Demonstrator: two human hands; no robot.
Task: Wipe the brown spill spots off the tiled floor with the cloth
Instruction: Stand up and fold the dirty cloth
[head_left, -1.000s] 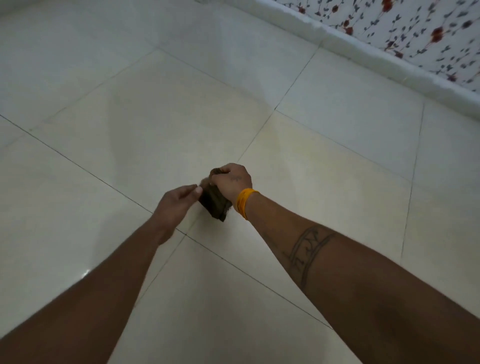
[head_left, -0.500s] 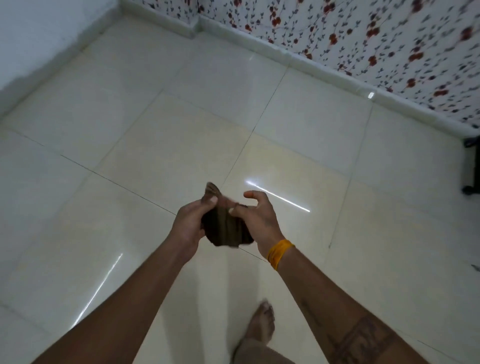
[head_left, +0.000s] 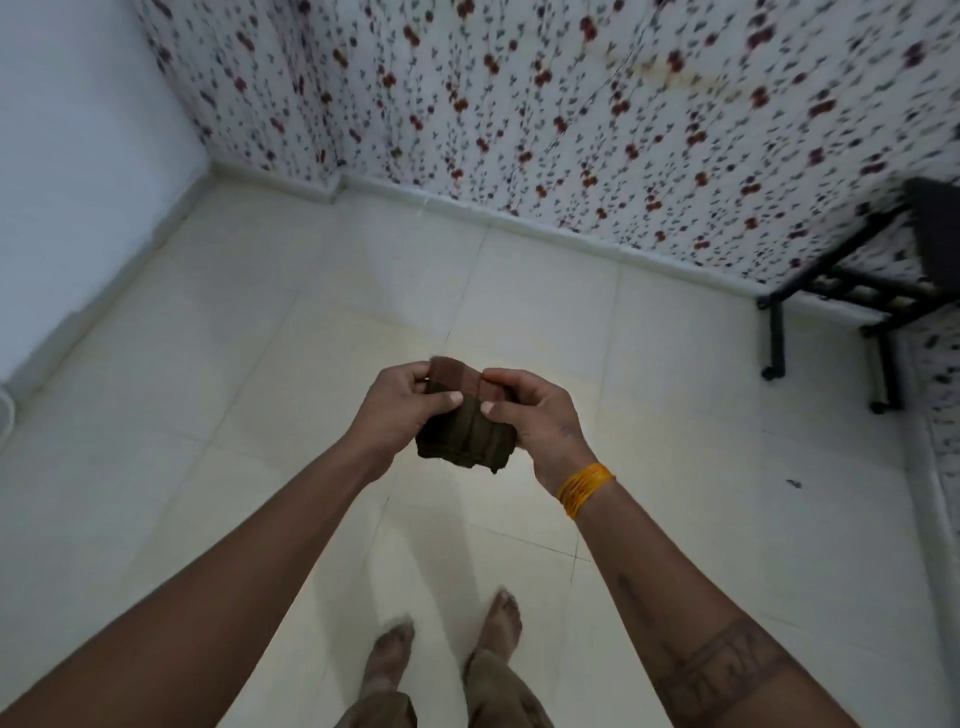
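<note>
A: Where is the cloth (head_left: 466, 423)?

B: You hold it bunched in the air above the tiled floor (head_left: 249, 395), between both hands, over your feet (head_left: 447, 649).

A: How do your hands sit?

B: Your left hand (head_left: 400, 410) pinches its nine o'clock side, thumb on top; your right hand (head_left: 535, 415) pinches the three o'clock side.

A: Its long axis?

B: Roughly twelve to six o'clock, reddish end pointing toward twelve, at the flowered wall (head_left: 571, 104).
</note>
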